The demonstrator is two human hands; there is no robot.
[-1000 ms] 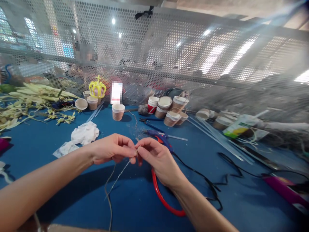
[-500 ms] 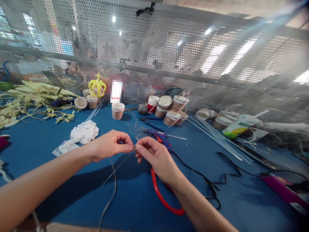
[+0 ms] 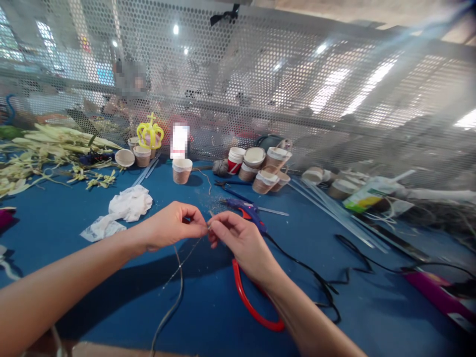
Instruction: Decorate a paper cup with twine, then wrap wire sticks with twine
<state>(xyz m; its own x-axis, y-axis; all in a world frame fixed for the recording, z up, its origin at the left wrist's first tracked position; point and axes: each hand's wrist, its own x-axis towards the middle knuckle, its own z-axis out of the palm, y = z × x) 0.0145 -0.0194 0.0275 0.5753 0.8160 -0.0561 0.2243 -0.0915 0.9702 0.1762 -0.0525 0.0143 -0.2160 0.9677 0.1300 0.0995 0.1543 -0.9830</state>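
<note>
Above the blue table (image 3: pixel 208 317), my left hand (image 3: pixel 174 227) and my right hand (image 3: pixel 240 240) meet fingertip to fingertip. Both pinch a thin grey-brown cord (image 3: pixel 181 282); its lower length hangs in a curve toward the front edge. A finer pale strand (image 3: pixel 173 275) slants down left from the fingers and crosses the cord. What lies exactly between the fingertips is too small to make out. Just beyond my right hand rests a blue glue gun (image 3: pixel 247 210). Under my right wrist shows a red looped handle (image 3: pixel 256 315), the rest of that tool hidden.
Paper-like cups (image 3: pixel 182 174) with white rims stand along the back, near a perforated metal screen (image 3: pixel 241 74). White crumpled cloth (image 3: pixel 131 203) lies left, pale plant strips (image 3: pixel 63 141) behind it. Pliers (image 3: pixel 234 191), clear glue sticks (image 3: pixel 330 210) and a black cable (image 3: pixel 308 272) lie right.
My hands stay nearly in place with fingertips together. The hanging cord and the pale strand have swung slightly to the right.
</note>
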